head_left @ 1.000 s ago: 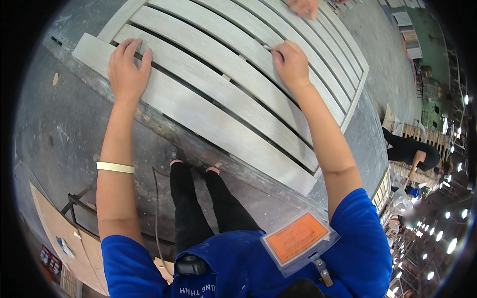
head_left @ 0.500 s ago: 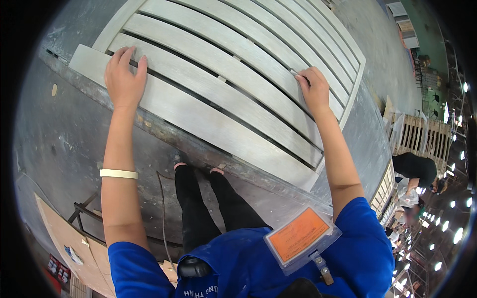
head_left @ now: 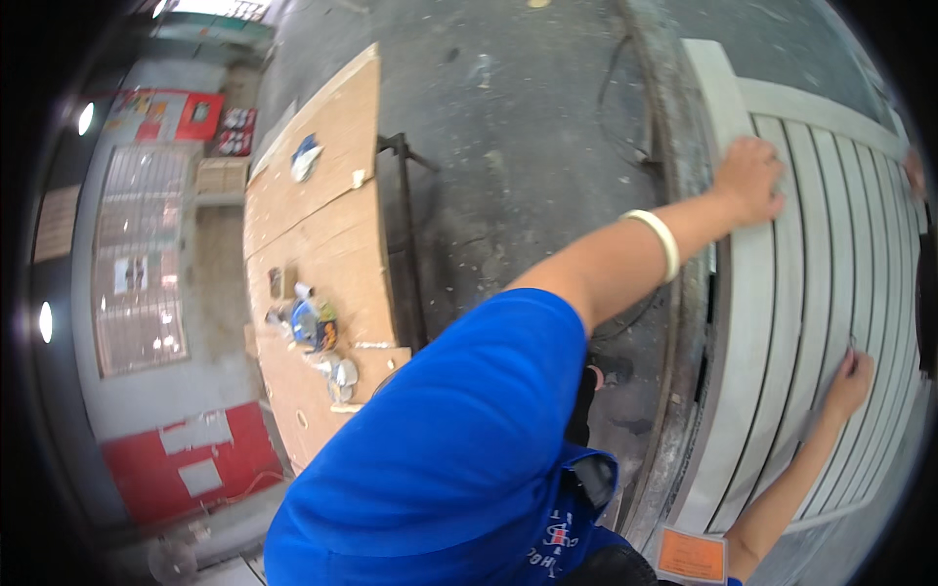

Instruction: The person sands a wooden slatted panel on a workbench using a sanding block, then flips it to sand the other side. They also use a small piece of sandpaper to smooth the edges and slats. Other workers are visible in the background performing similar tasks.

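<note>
A pale whitish slatted wooden panel (head_left: 750, 322) lies at the right, its long slats set side by side with narrow dark gaps. My left hand (head_left: 750, 184) rests on the slats near the panel's far end, its thumb and fingers apart. Farther along the panel, toward me, my right hand (head_left: 848, 381) is over the middle slats with thumb and fingertips pinched together. A tiny thin piece seems to stick out of that pinch, too small to name. A cream band circles my left wrist.
A brown board-topped table (head_left: 322, 220) stands at the left, holding a cloth (head_left: 305, 158), a blue-and-yellow container (head_left: 318, 327) and clear cups (head_left: 340, 376). Its dark metal leg (head_left: 403, 225) rises from the grey floor (head_left: 498, 127). A skin-toned shape shows at the right rim.
My view has swung left, so the panel now sits at the right and the board-topped table shows fully. Both hands remain on the panel, the right still pinching.
</note>
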Demonstrator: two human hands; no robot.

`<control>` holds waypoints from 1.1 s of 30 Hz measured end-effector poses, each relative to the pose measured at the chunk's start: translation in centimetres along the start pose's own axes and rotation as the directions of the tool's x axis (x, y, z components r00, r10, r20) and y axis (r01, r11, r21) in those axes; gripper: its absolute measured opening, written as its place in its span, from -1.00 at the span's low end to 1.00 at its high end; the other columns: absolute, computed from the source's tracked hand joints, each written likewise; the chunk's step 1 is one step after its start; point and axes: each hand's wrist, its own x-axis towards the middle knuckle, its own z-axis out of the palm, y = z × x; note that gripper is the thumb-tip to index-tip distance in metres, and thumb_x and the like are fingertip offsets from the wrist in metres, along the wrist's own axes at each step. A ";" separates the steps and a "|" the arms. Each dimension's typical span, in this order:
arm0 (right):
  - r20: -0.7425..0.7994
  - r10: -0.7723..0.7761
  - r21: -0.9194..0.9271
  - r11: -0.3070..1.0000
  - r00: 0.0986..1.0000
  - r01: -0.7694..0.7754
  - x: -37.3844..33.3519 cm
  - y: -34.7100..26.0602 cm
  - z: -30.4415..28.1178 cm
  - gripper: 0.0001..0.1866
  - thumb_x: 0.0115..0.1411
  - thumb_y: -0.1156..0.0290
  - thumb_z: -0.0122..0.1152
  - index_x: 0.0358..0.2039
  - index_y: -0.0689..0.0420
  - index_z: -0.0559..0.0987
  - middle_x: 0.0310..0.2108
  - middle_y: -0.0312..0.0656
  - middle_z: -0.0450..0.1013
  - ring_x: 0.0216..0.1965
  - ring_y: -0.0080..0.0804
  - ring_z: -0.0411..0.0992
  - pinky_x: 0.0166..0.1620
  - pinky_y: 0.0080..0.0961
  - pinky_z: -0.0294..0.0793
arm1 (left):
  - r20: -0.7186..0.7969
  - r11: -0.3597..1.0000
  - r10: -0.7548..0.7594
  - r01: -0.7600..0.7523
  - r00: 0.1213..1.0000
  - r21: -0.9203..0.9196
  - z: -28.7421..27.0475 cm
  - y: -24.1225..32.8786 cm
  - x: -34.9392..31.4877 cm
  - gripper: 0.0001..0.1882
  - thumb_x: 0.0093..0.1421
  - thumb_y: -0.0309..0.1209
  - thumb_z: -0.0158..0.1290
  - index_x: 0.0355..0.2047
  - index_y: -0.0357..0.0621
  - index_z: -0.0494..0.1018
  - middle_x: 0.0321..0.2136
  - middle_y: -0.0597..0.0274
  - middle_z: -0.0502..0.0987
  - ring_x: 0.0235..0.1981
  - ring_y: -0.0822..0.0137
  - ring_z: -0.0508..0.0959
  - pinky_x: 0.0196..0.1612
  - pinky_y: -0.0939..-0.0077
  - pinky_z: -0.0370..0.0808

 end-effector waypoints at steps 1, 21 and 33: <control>0.032 0.044 -0.013 0.999 0.999 -0.043 -0.6 0.2 0.0 -0.84 0.20 0.41 0.08 -0.39 0.25 0.49 -0.45 -0.08 0.38 -0.38 -0.17 0.37 -0.27 -0.34 0.36 | -0.013 1.000 0.007 -0.008 1.000 -0.019 -0.1 0.0 0.0 -0.63 -0.13 -0.20 0.12 -0.33 -0.16 0.53 -0.19 0.03 0.43 -0.02 0.03 0.33 0.13 0.09 0.16; 0.068 0.104 -0.087 0.991 0.992 -0.098 -3.7 2.9 -2.3 -0.77 0.20 0.28 0.11 -0.35 0.21 0.54 -0.45 -0.14 0.45 -0.45 -0.23 0.41 -0.34 -0.35 0.40 | 0.108 0.990 -0.118 0.109 0.987 0.089 0.6 -0.1 0.5 -0.66 -0.09 -0.18 0.09 -0.35 -0.11 0.57 -0.19 0.15 0.43 0.03 0.14 0.28 0.21 0.19 0.03; 0.243 0.100 -0.195 0.979 0.965 -0.052 -2.5 3.0 -2.5 -0.75 0.23 0.29 0.05 -0.38 0.24 0.50 -0.42 -0.08 0.43 -0.40 -0.18 0.40 -0.30 -0.35 0.38 | 0.102 0.989 -0.110 0.098 0.989 0.114 0.8 -0.5 0.9 -0.67 -0.07 -0.15 0.08 -0.38 -0.09 0.59 -0.20 0.17 0.45 0.00 0.16 0.31 0.20 0.19 0.04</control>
